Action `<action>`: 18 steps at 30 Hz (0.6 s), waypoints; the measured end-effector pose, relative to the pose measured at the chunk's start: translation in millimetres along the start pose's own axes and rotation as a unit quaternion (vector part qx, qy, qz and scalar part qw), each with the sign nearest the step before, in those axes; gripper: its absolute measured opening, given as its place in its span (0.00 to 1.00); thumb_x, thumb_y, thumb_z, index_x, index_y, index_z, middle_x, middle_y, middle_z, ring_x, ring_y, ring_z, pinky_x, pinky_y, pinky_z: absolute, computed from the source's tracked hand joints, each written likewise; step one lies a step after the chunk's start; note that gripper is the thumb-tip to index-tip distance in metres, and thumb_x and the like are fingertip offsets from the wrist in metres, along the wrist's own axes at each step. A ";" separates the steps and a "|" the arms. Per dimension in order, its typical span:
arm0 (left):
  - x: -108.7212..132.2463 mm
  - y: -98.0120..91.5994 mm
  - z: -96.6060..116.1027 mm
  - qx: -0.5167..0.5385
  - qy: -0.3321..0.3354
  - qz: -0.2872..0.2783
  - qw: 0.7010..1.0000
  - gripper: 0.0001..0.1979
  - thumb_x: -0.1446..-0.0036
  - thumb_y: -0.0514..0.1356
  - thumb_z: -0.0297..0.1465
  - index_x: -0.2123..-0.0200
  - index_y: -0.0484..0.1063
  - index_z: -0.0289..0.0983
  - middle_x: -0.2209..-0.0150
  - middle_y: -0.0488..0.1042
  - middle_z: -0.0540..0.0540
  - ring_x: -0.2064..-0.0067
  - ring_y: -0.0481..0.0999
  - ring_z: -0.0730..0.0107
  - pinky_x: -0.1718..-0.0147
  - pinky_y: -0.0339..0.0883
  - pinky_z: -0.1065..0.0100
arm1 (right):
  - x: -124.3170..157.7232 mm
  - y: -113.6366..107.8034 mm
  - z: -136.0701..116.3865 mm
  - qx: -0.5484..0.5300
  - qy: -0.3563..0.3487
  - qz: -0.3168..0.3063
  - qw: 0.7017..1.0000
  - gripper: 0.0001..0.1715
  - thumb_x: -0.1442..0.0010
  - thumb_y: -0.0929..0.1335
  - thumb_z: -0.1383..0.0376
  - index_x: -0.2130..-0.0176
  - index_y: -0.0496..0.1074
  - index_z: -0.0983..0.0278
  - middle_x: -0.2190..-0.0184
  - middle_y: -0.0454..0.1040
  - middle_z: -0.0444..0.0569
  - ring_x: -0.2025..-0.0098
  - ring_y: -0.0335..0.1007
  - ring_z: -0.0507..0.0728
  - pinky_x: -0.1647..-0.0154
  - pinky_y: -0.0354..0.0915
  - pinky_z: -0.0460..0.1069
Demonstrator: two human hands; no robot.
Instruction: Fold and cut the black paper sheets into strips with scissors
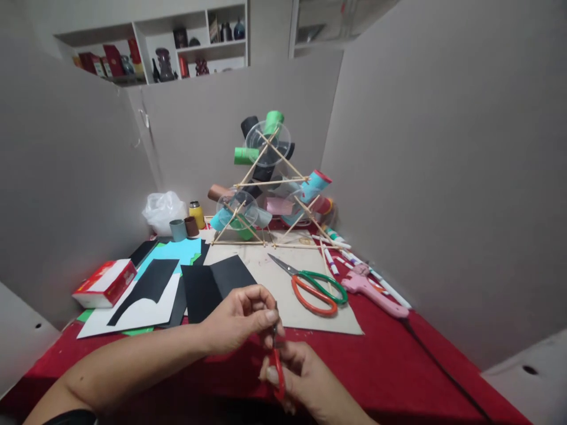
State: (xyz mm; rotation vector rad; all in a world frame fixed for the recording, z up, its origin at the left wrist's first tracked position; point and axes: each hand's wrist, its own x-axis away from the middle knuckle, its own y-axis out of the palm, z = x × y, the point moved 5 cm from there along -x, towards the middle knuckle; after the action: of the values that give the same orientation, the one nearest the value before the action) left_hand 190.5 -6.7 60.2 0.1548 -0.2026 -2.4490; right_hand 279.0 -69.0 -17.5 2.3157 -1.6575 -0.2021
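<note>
In the lower middle, my right hand (299,378) grips small scissors by the red handle (277,375), blades pointing away from me. My left hand (248,319) is closed, thumb and fingertips meeting right at the dark blades. Whatever lies between those left fingers is too small to make out. Just beyond my left hand lies a folded sheet of black card (217,280). Large scissors (316,289) with one orange and one green handle rest on the grey board (328,323), blades pointing to the far left.
A stick-and-tube model with clear discs (268,153) stands at the back. On the left are cut papers (163,295), a red-and-white box (105,283), two paper tubes (178,229) and a plastic bag (163,211). A pink glue gun (374,292) and striped sticks lie right.
</note>
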 end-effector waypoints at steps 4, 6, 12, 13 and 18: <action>4.3 -13.2 11.5 -0.038 0.007 0.049 0.998 0.14 0.47 0.65 0.37 0.63 0.70 0.34 0.62 0.75 0.43 0.69 0.76 0.72 0.70 0.69 0.71 | 8.5 -13.5 4.7 -0.017 -0.012 0.032 0.999 0.24 0.53 0.75 0.51 0.78 0.67 0.67 0.84 0.58 0.37 0.83 0.47 0.44 0.83 0.44 0.42; 5.5 -39.8 23.9 -0.074 0.040 0.141 0.986 0.13 0.46 0.64 0.37 0.61 0.71 0.35 0.62 0.75 0.43 0.67 0.76 0.71 0.71 0.69 0.71 | 13.1 -27.8 9.1 -0.026 -0.027 0.069 0.997 0.25 0.52 0.74 0.49 0.78 0.66 0.66 0.85 0.56 0.37 0.84 0.46 0.44 0.84 0.43 0.42; 22.5 -125.4 25.2 -0.061 0.002 0.376 0.924 0.13 0.49 0.65 0.31 0.60 0.69 0.34 0.60 0.74 0.43 0.62 0.77 0.69 0.65 0.71 0.70 | 21.2 -52.9 15.1 -0.063 -0.031 0.105 0.992 0.26 0.52 0.72 0.45 0.75 0.67 0.65 0.87 0.56 0.36 0.85 0.45 0.45 0.84 0.45 0.43; 25.8 -132.3 20.7 -0.051 -0.018 0.394 0.918 0.14 0.49 0.65 0.29 0.59 0.69 0.34 0.60 0.74 0.42 0.63 0.77 0.68 0.65 0.71 0.70 | 21.2 -53.3 13.9 -0.055 -0.033 0.105 0.992 0.26 0.51 0.72 0.46 0.75 0.67 0.65 0.87 0.56 0.36 0.85 0.46 0.45 0.84 0.45 0.43; 29.4 -137.6 -5.2 0.017 -0.109 0.403 0.908 0.15 0.48 0.63 0.25 0.57 0.65 0.34 0.65 0.74 0.43 0.67 0.79 0.67 0.63 0.72 0.65 | 19.1 -49.3 12.7 -0.014 -0.010 0.118 0.993 0.24 0.50 0.72 0.47 0.74 0.68 0.66 0.87 0.56 0.37 0.84 0.46 0.45 0.83 0.43 0.44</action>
State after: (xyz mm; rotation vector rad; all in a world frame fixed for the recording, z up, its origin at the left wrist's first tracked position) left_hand 84.0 79.5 27.9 -0.1660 -0.3312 -1.6275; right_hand 326.3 -74.2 -43.9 2.0812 -1.9052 -0.1983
